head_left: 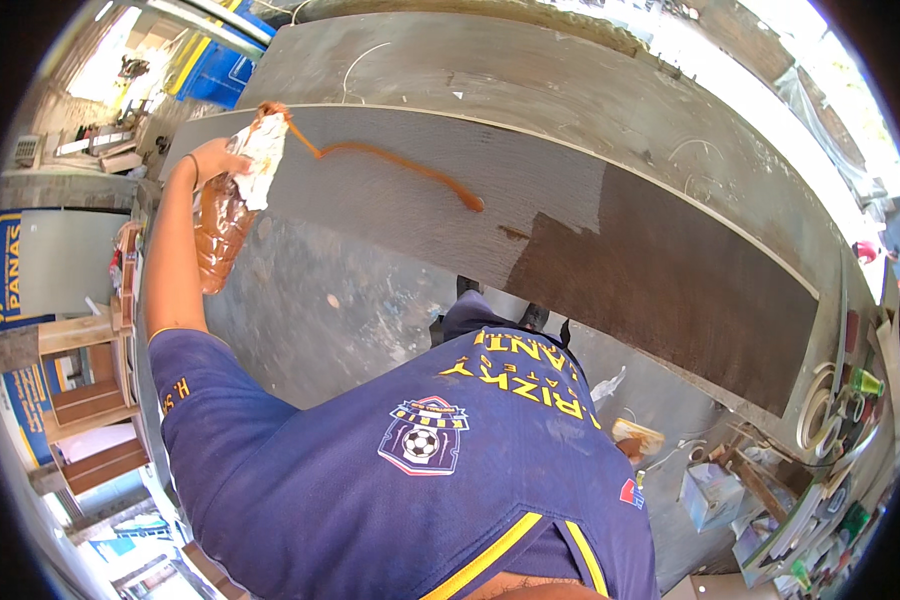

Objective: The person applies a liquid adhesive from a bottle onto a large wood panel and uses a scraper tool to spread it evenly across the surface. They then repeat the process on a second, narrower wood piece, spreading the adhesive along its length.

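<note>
While the person in the navy shirt [320, 440] stands at the long board [390, 215], I see the left hand [218, 160] clamped on a clear plastic bottle [220, 235] with brown liquid inside. The bottle is tilted near the left end of the board, and a whitish wrap [262, 155] covers its upper part, stained with brown at the top. From there a thin orange-brown line of liquid [395, 155] goes in a bend and finishes in a thicker spot near the middle of the board. The surface is of two kinds: the left part is grey with fine grain, and the right part carries a dark brown coat [670, 290], whose edge is uneven, like steps. Beyond the board extends a larger grey surface [530, 80] with pale marks. About the right hand I cannot tell, because it is out of my sight. In the room, a blue bin [215, 75] stands beyond the left end, wooden shelves [90, 385] are at the left side, and the grey floor [340, 300] has many pale spots
</note>
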Demonstrator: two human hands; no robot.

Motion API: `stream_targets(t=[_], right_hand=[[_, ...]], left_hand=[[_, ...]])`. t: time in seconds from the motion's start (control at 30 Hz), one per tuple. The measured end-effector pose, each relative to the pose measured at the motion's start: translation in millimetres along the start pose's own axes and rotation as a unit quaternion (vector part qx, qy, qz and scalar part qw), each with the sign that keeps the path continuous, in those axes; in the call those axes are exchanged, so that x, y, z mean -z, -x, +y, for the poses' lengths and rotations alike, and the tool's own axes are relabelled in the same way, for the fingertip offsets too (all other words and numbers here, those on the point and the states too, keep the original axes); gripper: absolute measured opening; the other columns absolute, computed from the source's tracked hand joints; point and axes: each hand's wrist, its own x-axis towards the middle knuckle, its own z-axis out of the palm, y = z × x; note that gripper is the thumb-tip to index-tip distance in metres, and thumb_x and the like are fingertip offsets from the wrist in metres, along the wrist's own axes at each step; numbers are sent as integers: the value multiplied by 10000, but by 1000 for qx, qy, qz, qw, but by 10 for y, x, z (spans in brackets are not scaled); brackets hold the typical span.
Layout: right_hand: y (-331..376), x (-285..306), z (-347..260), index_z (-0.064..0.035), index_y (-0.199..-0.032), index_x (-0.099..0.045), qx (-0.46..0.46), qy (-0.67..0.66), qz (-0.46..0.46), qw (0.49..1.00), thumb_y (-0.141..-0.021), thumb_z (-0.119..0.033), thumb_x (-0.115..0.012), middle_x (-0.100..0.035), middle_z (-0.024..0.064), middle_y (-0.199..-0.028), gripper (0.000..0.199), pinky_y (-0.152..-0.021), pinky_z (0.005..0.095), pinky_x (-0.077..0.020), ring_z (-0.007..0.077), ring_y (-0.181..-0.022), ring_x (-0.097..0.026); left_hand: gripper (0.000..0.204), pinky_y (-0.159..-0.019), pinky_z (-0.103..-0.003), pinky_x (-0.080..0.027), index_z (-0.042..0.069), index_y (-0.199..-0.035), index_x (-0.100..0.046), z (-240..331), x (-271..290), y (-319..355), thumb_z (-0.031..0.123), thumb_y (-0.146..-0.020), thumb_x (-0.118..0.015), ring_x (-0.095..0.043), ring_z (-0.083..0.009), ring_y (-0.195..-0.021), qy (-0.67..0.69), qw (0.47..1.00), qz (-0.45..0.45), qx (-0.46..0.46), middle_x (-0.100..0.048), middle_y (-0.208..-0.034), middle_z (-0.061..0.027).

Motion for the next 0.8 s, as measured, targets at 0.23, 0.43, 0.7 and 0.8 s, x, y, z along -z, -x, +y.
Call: stream_targets(t=[0.23, 0.43, 0.7, 0.8], right_hand=[[211, 223, -1732, 41, -1134, -526, 167, -199, 224, 939, -773, -89, -601, -588, 153, -1087, 391, -788, 362, -486, 265, -926, -589], [936, 13, -3131, 47, -1122, -533, 260, -318, 202, 889, -802, -96, -594, -573, 160, -1112, 355, -853, 353, -462, 267, -984, -571], [2471, -1092, -3773, 51, -1047, -602, 511, -247, -123, 814, -848, -93, -568, -616, 99, -1029, 248, -830, 299, -438, 154, -923, -561], [3874, -1361, -4344, 8, -1092, -600, 457, -106, -305, 829, -869, -48, -522, -615, 73, -1044, 243, -841, 254, -416, 108, -951, -543]], left_hand=[[673, -890, -307, -407, -51, -1158, -493, 818, -510, 236, 231, -620, -783, -552, -174, -961, -19, 981, -65, -181, -597, -1054, -116], [743, -912, -310, -400, -49, -1196, -462, 873, -423, 306, 249, -608, -802, -547, -185, -995, 41, 972, -70, -219, -585, -1082, -119], [784, -923, -309, -390, -31, -1232, -426, 556, -233, 228, 163, -574, -805, -504, -175, -1061, -28, 958, 35, -284, -545, -1147, -111], [797, -931, -310, -393, -9, -1243, -424, 612, -336, 148, 178, -572, -811, -527, -195, -1060, 12, 934, 40, -354, -551, -1159, -128]])
